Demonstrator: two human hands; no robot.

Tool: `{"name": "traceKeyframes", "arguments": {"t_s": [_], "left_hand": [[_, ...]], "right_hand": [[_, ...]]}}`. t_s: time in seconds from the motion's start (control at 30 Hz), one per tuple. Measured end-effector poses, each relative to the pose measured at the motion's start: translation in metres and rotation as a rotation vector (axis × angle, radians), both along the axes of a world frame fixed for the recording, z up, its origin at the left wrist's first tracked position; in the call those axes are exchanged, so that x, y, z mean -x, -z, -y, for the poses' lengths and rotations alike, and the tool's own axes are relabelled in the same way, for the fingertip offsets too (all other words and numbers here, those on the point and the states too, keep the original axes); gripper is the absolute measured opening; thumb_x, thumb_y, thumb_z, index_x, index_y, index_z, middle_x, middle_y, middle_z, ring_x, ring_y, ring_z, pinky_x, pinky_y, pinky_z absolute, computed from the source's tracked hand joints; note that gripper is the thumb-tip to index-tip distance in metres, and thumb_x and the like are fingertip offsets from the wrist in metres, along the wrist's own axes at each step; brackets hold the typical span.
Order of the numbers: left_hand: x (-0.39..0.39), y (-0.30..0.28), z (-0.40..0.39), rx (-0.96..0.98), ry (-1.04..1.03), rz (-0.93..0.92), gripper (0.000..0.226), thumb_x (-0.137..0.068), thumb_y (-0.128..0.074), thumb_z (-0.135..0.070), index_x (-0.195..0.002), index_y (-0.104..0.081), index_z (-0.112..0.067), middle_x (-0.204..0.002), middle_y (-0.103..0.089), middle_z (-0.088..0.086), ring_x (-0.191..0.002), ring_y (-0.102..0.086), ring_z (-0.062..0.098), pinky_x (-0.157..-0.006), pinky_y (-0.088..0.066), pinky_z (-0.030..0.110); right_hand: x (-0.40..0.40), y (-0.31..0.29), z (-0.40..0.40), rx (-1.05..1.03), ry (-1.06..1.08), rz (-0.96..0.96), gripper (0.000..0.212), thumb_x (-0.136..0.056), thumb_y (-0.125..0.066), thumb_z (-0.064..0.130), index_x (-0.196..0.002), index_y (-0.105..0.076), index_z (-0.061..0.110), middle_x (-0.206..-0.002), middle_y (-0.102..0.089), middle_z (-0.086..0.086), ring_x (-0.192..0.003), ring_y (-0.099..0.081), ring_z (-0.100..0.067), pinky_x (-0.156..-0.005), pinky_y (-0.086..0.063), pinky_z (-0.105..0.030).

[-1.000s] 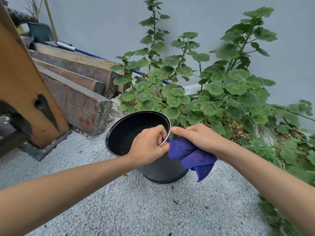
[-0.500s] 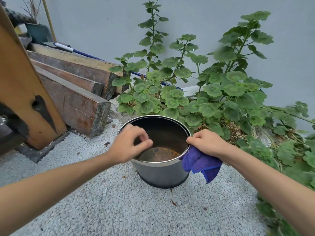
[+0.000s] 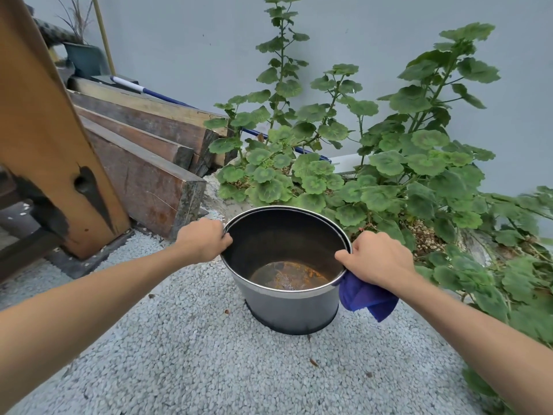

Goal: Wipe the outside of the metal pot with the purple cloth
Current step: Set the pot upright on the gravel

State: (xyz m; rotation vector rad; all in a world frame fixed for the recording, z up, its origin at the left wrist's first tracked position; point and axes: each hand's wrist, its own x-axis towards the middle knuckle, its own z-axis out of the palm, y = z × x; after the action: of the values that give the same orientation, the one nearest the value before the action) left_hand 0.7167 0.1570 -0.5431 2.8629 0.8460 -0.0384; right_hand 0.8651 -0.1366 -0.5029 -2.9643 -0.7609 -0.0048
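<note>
A grey metal pot (image 3: 291,310) stands upright on the gravel, its dark inside showing a rusty brown bottom. My left hand (image 3: 203,241) grips the pot's left rim with curled fingers. My right hand (image 3: 375,259) is at the right rim and holds the bunched purple cloth (image 3: 365,295), which hangs down against the pot's right outer side. Whether the cloth presses on the pot wall is hidden by the hand.
Leafy green plants (image 3: 389,163) crowd behind and to the right of the pot. Stacked wooden beams (image 3: 143,163) and a slanted plank (image 3: 45,130) lie at the left. Pale gravel ground (image 3: 209,354) spreads in front. A grey wall stands behind.
The pot went from tilted to upright. My left hand moved from the near rim to the left rim and gripped it. My right hand with the cloth shifted to the right rim.
</note>
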Motion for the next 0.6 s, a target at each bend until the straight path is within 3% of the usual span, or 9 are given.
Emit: {"name": "traceKeyframes", "arguments": {"t_s": [0.17,0.3,0.6], "left_hand": [[0.017,-0.037,-0.018,-0.035,0.014,0.072,0.046,-0.095,-0.049,-0.042,-0.060,-0.049,-0.011,-0.057,-0.054,0.004,-0.053,-0.057,0.023,-0.053,-0.046,0.028],[0.037,-0.067,-0.048,-0.012,-0.106,0.052,0.045,-0.095,-0.051,-0.041,-0.065,-0.058,-0.009,-0.060,-0.061,0.006,-0.059,-0.062,0.026,-0.055,-0.046,0.030],[0.080,-0.056,-0.100,-0.017,-0.294,0.111,0.049,-0.097,-0.051,-0.039,-0.057,-0.051,-0.011,-0.055,-0.056,0.006,-0.053,-0.058,0.025,-0.050,-0.038,0.027]], "right_hand": [[-0.006,-0.005,-0.016,-0.033,0.010,-0.031,0.047,-0.076,-0.055,0.056,-0.061,-0.060,0.011,-0.068,-0.061,-0.004,-0.068,-0.062,-0.031,-0.063,-0.047,-0.032],[-0.007,-0.011,-0.063,-0.111,-0.060,-0.068,0.048,-0.075,-0.056,0.057,-0.058,-0.054,0.012,-0.070,-0.061,-0.005,-0.073,-0.063,-0.034,-0.066,-0.048,-0.034],[-0.011,0.000,-0.169,-0.118,-0.161,-0.082,0.043,-0.080,-0.061,0.054,-0.064,-0.058,0.014,-0.070,-0.061,-0.001,-0.068,-0.061,-0.029,-0.062,-0.045,-0.031]]}}
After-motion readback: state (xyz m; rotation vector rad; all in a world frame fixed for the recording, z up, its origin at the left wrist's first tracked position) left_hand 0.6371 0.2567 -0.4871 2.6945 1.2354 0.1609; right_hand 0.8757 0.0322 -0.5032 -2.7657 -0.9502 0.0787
